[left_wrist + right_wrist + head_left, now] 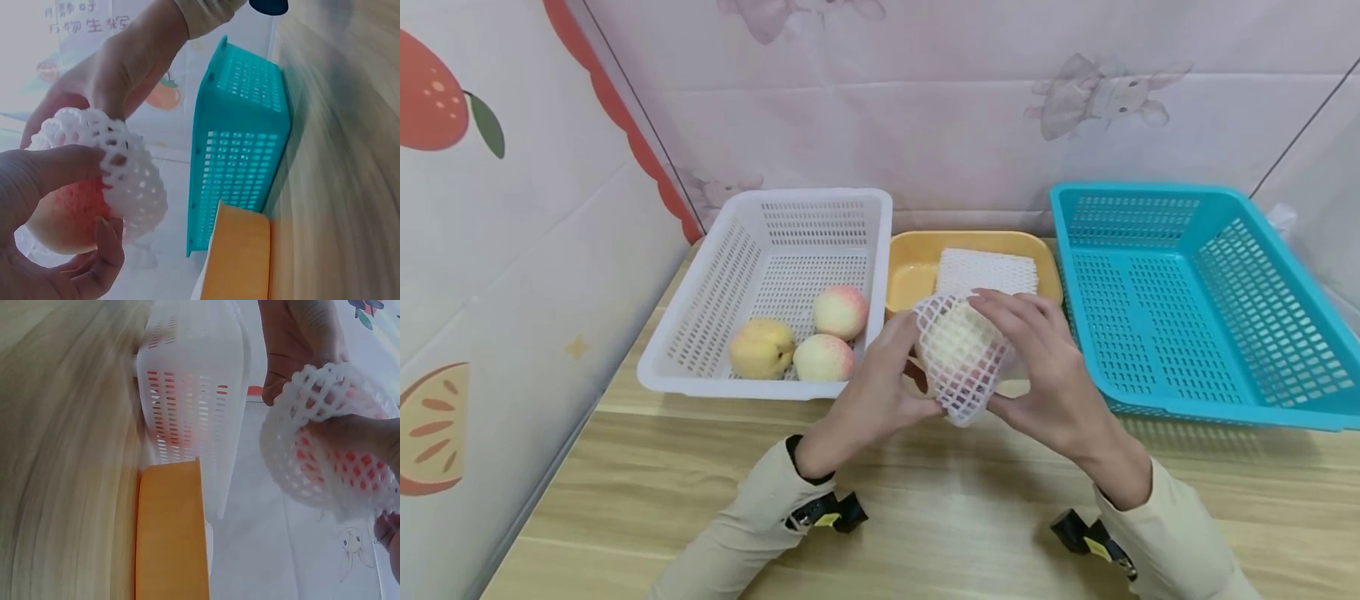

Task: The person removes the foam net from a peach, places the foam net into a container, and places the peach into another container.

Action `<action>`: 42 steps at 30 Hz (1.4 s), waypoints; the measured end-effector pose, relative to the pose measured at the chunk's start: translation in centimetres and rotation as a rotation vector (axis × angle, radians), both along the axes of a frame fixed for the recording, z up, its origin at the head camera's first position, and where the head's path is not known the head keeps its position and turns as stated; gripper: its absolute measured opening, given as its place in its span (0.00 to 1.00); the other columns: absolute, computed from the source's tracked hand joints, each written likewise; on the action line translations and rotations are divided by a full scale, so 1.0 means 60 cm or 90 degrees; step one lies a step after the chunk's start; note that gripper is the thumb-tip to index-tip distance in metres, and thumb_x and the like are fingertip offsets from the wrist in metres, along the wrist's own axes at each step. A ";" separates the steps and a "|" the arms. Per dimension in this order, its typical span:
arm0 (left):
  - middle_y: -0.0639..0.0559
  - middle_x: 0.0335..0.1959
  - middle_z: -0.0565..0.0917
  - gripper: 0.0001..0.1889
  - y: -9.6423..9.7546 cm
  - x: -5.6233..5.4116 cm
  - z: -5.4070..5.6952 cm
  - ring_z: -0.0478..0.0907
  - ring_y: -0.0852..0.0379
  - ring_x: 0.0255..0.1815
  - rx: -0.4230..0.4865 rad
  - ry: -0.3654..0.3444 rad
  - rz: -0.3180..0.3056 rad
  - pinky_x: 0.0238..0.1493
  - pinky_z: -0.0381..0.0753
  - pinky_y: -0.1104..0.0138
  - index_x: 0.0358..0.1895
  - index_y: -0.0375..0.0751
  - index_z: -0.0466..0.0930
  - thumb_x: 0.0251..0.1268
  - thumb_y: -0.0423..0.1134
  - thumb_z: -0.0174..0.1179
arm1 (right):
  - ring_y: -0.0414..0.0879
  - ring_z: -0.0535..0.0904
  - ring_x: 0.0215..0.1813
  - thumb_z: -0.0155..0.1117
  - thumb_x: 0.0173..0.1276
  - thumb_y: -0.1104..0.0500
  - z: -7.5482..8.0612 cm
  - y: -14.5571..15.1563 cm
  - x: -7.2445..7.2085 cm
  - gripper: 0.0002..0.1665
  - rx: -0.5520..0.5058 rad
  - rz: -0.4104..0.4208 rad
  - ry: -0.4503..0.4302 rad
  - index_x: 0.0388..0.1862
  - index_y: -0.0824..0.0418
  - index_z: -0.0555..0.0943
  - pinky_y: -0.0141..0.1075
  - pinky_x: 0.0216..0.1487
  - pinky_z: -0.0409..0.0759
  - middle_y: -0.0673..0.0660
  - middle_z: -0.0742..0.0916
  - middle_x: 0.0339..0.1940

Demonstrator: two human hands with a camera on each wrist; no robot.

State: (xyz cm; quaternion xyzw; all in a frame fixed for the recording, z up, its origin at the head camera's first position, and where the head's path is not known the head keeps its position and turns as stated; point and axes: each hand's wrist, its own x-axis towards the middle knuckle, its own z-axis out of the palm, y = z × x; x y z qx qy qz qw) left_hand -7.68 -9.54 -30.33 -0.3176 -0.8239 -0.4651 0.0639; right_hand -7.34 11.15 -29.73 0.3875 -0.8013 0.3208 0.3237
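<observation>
Both hands hold a peach (72, 215) up above the table, partly wrapped in a white foam net (962, 371). My left hand (880, 387) curls round its left side; in the left wrist view the thumb lies over the net and the fingers bend under the bare, red-blushed skin. From the other side my right hand (1048, 379) grips the netted fruit, its thumb at the net's edge in the right wrist view. Behind them, more flat white foam netting (988, 271) lies in a yellow tray (898, 250), partly hidden by the hands.
A white basket (658, 367) at the left holds three peaches (840, 312). At the right stands a turquoise basket (1150, 333). Both baskets flank the yellow tray on the wooden table (940, 517), against a printed wall covering (925, 133).
</observation>
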 end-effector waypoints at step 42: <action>0.47 0.60 0.72 0.48 -0.106 -0.032 0.060 0.81 0.46 0.44 0.089 -0.155 0.146 0.40 0.83 0.57 0.65 0.46 0.55 0.41 0.35 0.78 | 0.42 0.79 0.49 0.61 0.70 0.52 0.005 -0.002 -0.065 0.26 -0.443 -0.101 -0.438 0.63 0.60 0.71 0.29 0.48 0.78 0.54 0.82 0.50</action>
